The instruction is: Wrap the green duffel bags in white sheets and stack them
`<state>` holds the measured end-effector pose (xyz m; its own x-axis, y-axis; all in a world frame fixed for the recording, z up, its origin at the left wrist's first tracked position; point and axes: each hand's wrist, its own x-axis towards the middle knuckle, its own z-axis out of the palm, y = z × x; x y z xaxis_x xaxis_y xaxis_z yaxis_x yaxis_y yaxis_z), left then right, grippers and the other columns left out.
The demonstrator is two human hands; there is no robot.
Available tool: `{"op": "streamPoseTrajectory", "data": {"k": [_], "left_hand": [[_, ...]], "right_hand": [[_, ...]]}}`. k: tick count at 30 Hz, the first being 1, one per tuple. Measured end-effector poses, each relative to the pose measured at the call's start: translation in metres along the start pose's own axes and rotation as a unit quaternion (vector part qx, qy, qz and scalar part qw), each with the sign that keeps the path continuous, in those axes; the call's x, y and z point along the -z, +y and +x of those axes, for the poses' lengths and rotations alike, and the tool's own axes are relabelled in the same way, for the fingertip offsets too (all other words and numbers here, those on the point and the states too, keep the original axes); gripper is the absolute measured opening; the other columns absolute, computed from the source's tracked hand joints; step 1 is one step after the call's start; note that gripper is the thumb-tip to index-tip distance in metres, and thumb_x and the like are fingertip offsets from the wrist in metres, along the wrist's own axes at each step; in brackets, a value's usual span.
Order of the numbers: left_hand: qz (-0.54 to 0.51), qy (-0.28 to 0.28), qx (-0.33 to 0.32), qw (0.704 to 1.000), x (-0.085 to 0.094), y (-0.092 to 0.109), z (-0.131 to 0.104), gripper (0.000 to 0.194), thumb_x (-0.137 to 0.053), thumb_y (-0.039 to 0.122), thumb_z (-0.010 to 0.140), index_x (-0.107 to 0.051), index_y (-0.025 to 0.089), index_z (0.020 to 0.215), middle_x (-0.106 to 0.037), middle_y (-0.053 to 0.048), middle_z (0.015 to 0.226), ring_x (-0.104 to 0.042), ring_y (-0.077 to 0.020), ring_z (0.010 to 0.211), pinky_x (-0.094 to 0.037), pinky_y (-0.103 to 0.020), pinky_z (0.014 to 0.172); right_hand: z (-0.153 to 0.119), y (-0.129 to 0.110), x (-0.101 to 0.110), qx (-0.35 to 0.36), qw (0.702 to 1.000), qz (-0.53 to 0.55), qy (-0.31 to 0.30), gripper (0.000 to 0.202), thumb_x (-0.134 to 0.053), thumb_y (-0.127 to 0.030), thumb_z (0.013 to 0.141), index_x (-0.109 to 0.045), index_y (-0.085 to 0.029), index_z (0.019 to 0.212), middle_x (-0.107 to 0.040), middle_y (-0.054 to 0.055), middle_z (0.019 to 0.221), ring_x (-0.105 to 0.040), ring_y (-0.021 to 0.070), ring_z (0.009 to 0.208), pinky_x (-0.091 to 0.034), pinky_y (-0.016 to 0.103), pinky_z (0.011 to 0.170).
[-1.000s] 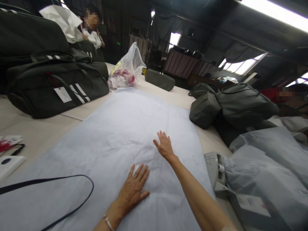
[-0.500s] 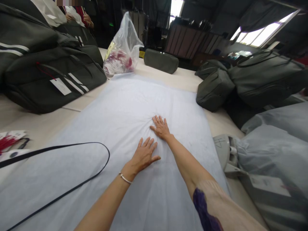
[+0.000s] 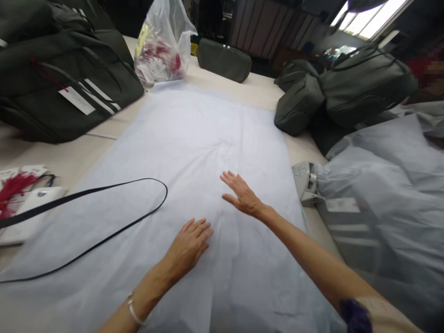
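A large, whitish translucent plastic sheet or bag (image 3: 194, 157) lies flat over the table, with creases running toward its middle. My left hand (image 3: 189, 243) is over its lower middle, palm down, fingers out and holding nothing; a bracelet circles that wrist. Farther up and to the right is my right hand (image 3: 241, 194), also palm down with its thumb apart from the fingers and nothing in it. Whether either palm touches the plastic is hard to tell. A thin black strap (image 3: 114, 231) loops across the sheet's left part.
Dark bags with tags stand at the left (image 3: 65, 92) and right (image 3: 364, 88). Behind the sheet are a clear bag of red-stringed tags (image 3: 161, 55) and a dark pouch (image 3: 225, 60). A grey device (image 3: 305, 180) and plastic-wrapped goods (image 3: 388, 185) sit right; red-stringed tags (image 3: 21, 187) lie left.
My hands have moved apart and back toward me from the middle of the sheet, the left one lower and the right one to the right. The view has tilted downward.
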<state>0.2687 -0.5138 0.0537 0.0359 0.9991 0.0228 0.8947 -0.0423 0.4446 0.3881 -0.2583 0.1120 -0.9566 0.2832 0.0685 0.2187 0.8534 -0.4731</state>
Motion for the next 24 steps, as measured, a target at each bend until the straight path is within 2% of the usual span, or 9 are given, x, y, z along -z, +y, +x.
{"op": "streamPoseTrajectory", "data": {"k": [3,5,8,11,14,17,19,22,24], "left_hand": [[0.0,-0.036,-0.013,0.999,-0.002,0.009,-0.025,0.035,-0.052,0.022,0.091,-0.057,0.026,0.126,-0.058,-0.005,0.138,-0.05,-0.0245,0.131,-0.039,-0.047,0.11],[0.013,-0.058,-0.02,0.998,-0.003,0.014,-0.032,0.037,-0.058,0.022,0.087,-0.057,0.026,0.124,-0.057,-0.007,0.139,-0.05,-0.0259,0.13,-0.038,-0.048,0.11],[0.032,-0.08,-0.031,0.996,-0.001,0.018,-0.034,0.046,-0.067,0.025,0.082,-0.055,0.024,0.126,-0.052,-0.01,0.142,-0.047,-0.0278,0.133,-0.033,-0.051,0.114],[0.039,-0.098,-0.041,0.994,0.004,0.018,-0.032,0.058,-0.074,0.035,0.076,-0.053,0.021,0.129,-0.05,-0.014,0.144,-0.044,-0.0303,0.135,-0.031,-0.052,0.115],[0.046,-0.111,-0.056,0.991,0.006,0.016,-0.033,0.073,-0.079,0.043,0.071,-0.049,0.019,0.133,-0.046,-0.017,0.147,-0.039,-0.0334,0.139,-0.027,-0.056,0.116],[0.055,-0.131,-0.069,0.987,0.004,0.013,-0.037,0.086,-0.082,0.047,0.068,-0.043,0.02,0.139,-0.039,-0.018,0.153,-0.032,-0.0339,0.143,-0.022,-0.059,0.117],[0.064,-0.143,-0.07,0.985,0.002,0.012,-0.039,0.091,-0.084,0.045,0.066,-0.04,0.02,0.142,-0.036,-0.018,0.155,-0.03,-0.0338,0.144,-0.022,-0.06,0.117],[0.085,-0.156,-0.065,0.982,0.003,0.016,-0.039,0.094,-0.085,0.041,0.065,-0.038,0.02,0.144,-0.033,-0.019,0.156,-0.028,-0.0345,0.145,-0.024,-0.062,0.115],[0.101,-0.163,-0.06,0.98,0.006,0.021,-0.038,0.095,-0.086,0.038,0.065,-0.037,0.02,0.144,-0.033,-0.019,0.156,-0.029,-0.0352,0.145,-0.025,-0.062,0.115]], "right_hand": [[-0.079,-0.051,-0.022,-0.003,0.998,0.049,-0.037,0.051,-0.051,-0.036,0.097,-0.043,-0.026,0.145,-0.044,0.008,0.151,-0.029,0.0231,0.145,-0.019,0.049,0.121],[-0.112,-0.076,-0.04,-0.02,0.997,0.067,-0.035,0.045,-0.054,-0.031,0.095,-0.05,-0.026,0.14,-0.05,0.008,0.146,-0.035,0.0231,0.142,-0.023,0.049,0.119],[-0.133,-0.104,-0.058,-0.043,0.997,0.07,-0.012,0.037,-0.058,-0.027,0.093,-0.06,-0.025,0.13,-0.059,0.008,0.137,-0.045,0.0233,0.136,-0.027,0.048,0.117],[-0.144,-0.125,-0.065,-0.075,0.994,0.082,-0.009,0.029,-0.058,-0.024,0.091,-0.067,-0.024,0.119,-0.068,0.007,0.123,-0.059,0.0218,0.119,-0.04,0.041,0.108],[-0.166,-0.146,-0.07,-0.131,0.982,0.134,0.008,0.026,-0.057,-0.025,0.091,-0.07,-0.022,0.113,-0.072,0.007,0.11,-0.066,0.0194,0.102,-0.049,0.033,0.095],[-0.196,-0.165,-0.082,-0.206,0.959,0.193,0.006,0.022,-0.059,-0.026,0.087,-0.073,-0.021,0.103,-0.074,0.006,0.1,-0.068,0.0195,0.093,-0.051,0.032,0.089],[-0.212,-0.173,-0.093,-0.292,0.924,0.247,0.004,0.02,-0.061,-0.025,0.084,-0.074,-0.021,0.099,-0.075,0.005,0.096,-0.069,0.0199,0.09,-0.052,0.032,0.086],[-0.222,-0.178,-0.111,-0.438,0.821,0.366,0.002,0.023,-0.061,-0.022,0.081,-0.071,-0.018,0.101,-0.074,0.004,0.083,-0.07,0.0181,0.077,-0.053,0.028,0.07],[-0.22,-0.179,-0.121,-0.474,0.774,0.42,-0.014,0.022,-0.059,-0.022,0.081,-0.069,-0.016,0.1,-0.072,0.003,0.079,-0.069,0.0167,0.068,-0.051,0.025,0.058]]}}
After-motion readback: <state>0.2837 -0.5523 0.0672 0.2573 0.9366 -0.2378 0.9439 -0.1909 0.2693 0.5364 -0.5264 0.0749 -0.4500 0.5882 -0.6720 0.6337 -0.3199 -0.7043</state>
